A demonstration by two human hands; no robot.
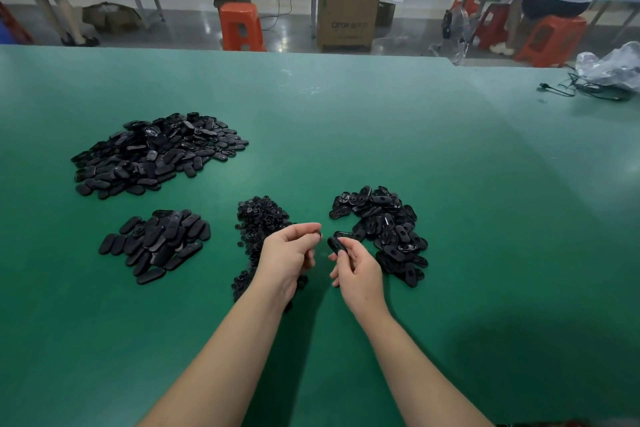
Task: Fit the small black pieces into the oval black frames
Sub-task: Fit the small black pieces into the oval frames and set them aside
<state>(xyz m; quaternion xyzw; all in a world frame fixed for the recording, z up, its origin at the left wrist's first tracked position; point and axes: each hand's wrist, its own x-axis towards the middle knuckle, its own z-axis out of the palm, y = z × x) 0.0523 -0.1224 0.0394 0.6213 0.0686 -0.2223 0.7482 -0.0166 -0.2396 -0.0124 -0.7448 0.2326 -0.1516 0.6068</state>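
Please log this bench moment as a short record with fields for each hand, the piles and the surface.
left hand: pinches a small black piece
right hand: grips an oval frame
small-piece pile: behind left hand
frame pile: beside right hand
far-left piles: large pile; smaller pile
surface: green table
fit: piece and frame apart

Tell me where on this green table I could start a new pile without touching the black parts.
Bare green table lies beyond all the piles, and right of the frame pile towards the plastic bag. The near edge beside both forearms is also free. Crowded: around the small pieces, between the two hands.
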